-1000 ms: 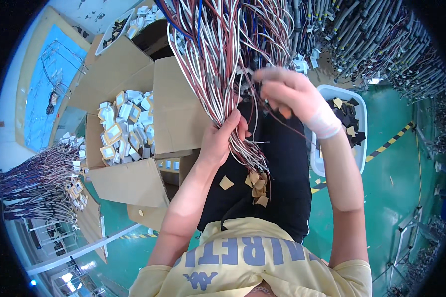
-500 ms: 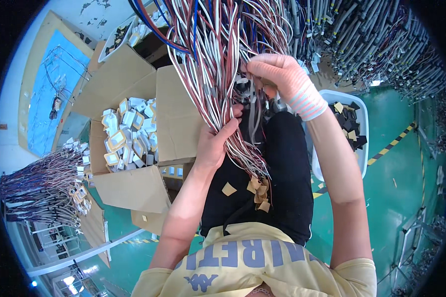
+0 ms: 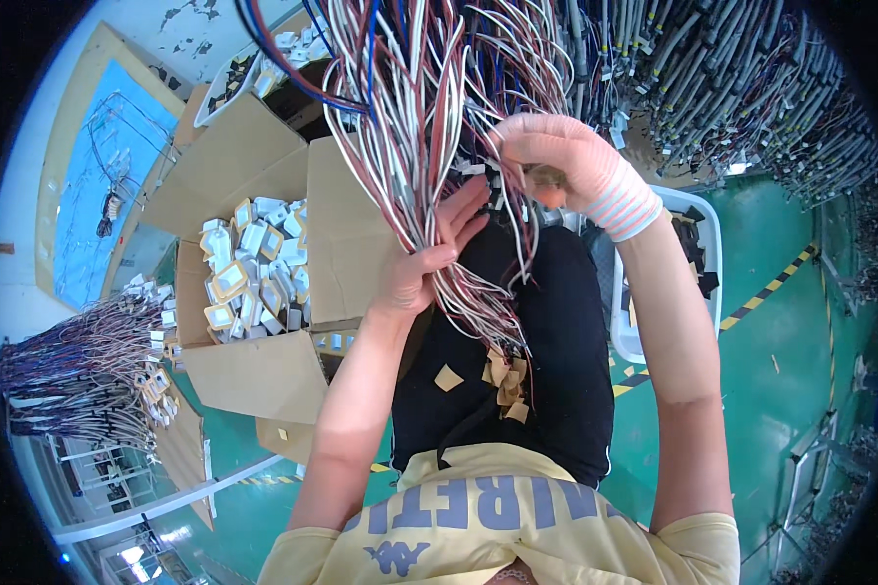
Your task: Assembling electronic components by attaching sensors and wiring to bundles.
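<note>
A thick bundle of red, white and blue wires (image 3: 400, 127) hangs down in front of me, its loose ends reaching my lap. My left hand (image 3: 429, 249) is closed loosely round its lower part, thumb across the front and fingers stretched out behind. To the right, my right hand (image 3: 566, 166), in a pale pink glove with a striped cuff, is closed with bent fingers on a few red and white wires (image 3: 531, 229) apart from the bundle. Its fingertips are partly hidden. Small tan pieces (image 3: 507, 375) lie on my lap by the wire ends.
An open cardboard box (image 3: 259, 385) of white-and-tan parts (image 3: 254, 268) stands at left. A white bin (image 3: 714, 263) with black pieces is at right. Grey cables (image 3: 732, 78) hang at upper right; more wires (image 3: 78, 361) lie at far left. Striped tape (image 3: 771, 292) marks the green floor.
My left hand has shifted slightly left, its fingers now straighter. My right hand has moved a little right and down, drawing a few wires away from the bundle.
</note>
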